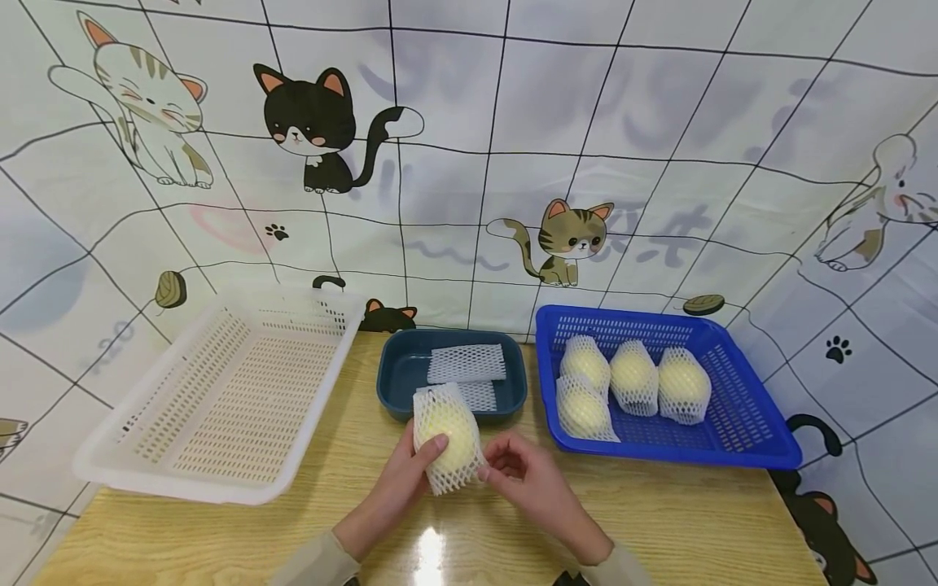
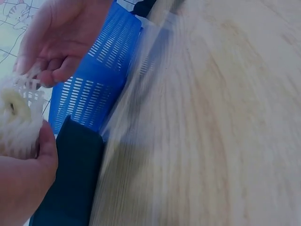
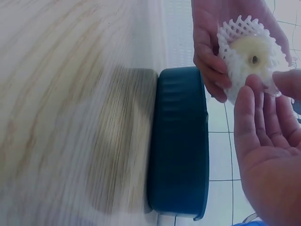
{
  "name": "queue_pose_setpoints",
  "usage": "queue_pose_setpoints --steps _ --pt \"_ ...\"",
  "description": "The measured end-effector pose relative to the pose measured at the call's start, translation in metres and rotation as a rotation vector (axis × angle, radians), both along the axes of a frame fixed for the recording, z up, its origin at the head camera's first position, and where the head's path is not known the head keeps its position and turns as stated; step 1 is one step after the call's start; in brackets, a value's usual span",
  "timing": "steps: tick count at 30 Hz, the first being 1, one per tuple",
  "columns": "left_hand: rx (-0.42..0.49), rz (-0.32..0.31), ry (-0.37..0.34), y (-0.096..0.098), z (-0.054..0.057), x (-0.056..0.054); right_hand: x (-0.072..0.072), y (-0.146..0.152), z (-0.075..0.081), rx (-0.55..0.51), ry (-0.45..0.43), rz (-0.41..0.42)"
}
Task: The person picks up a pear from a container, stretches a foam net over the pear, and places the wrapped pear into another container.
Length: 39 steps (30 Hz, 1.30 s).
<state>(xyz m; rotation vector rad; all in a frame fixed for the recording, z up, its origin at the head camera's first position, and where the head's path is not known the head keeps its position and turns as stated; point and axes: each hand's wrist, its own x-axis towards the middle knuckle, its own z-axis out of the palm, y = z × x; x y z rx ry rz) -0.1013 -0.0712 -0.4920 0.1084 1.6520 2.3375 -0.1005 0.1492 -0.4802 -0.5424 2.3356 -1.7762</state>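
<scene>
In the head view, a pale yellow fruit [image 1: 449, 431] sits inside a white foam net sleeve [image 1: 445, 399] above the table's front half. My left hand [image 1: 399, 480] grips the sleeved fruit from the left, thumb across its front. At the net's lower right edge, my right hand [image 1: 533, 487] pinches the mesh between thumb and forefinger. The right wrist view shows the fruit's end, with a small dark dimple [image 3: 255, 60], at the sleeve's open end. Just behind the hands, a dark teal tray [image 1: 392, 382] holds flat foam nets [image 1: 469, 363].
On the right, a blue basket [image 1: 733, 443] contains several pale fruits in foam nets [image 1: 633, 376]. A white perforated basket [image 1: 242, 399] stands at the left with nothing in it. Beneath them is a wood-grain table [image 1: 703, 521], backed by a cat-patterned cloth [image 1: 454, 187].
</scene>
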Motion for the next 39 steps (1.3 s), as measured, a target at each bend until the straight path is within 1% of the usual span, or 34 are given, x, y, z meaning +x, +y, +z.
queue_pose_setpoints --steps 2,3,6,7,9,11,13,15,17,19,22,24,27,30,33,35,39 --pt "-0.028 0.037 -0.003 0.001 0.001 -0.001 0.001 0.001 0.000 0.016 0.023 0.026" --pt "-0.042 0.045 -0.001 0.002 0.001 -0.001 0.002 0.002 -0.001 0.023 0.030 0.041" --pt "-0.127 0.048 0.030 0.004 0.003 0.000 0.003 0.004 -0.002 0.041 0.045 0.072" --pt "-0.154 0.046 0.040 0.004 0.004 0.000 0.003 0.005 -0.002 0.044 0.042 0.069" --pt "-0.205 0.041 0.064 0.005 0.005 0.001 0.002 0.005 -0.002 0.051 0.030 0.039" --pt "-0.238 0.037 0.076 0.006 0.006 0.001 0.002 0.004 -0.002 0.046 0.013 -0.020" --pt "-0.264 0.024 0.082 0.006 0.006 0.001 0.000 0.003 -0.001 0.012 -0.010 -0.083" --pt "-0.287 0.003 0.081 0.006 0.006 0.000 -0.002 0.001 -0.001 -0.032 -0.016 -0.123" --pt "-0.306 -0.019 0.082 0.006 0.005 0.001 -0.004 0.000 0.000 -0.074 -0.020 -0.135" --pt "-0.323 -0.037 0.087 0.006 0.005 0.001 -0.005 -0.002 0.001 -0.107 -0.031 -0.121" --pt "-0.343 -0.047 0.106 0.006 0.005 0.001 -0.006 -0.004 0.003 -0.133 -0.075 -0.108" --pt "-0.339 -0.064 0.124 0.005 0.004 0.001 -0.006 -0.005 0.005 -0.139 -0.104 -0.107" --pt "-0.345 -0.088 0.170 0.003 0.003 0.001 -0.006 -0.005 0.008 -0.122 -0.138 -0.127" --pt "-0.313 -0.129 0.225 0.000 0.003 0.001 -0.007 -0.004 0.010 -0.104 -0.165 -0.132" --pt "-0.257 -0.165 0.266 -0.002 0.005 0.001 -0.008 -0.002 0.011 -0.110 -0.197 -0.116" --pt "-0.235 -0.181 0.289 -0.003 0.007 0.001 -0.009 -0.001 0.010 -0.116 -0.206 -0.109" --pt "-0.204 -0.205 0.304 -0.002 0.011 0.001 -0.009 0.000 0.010 -0.139 -0.198 -0.101"
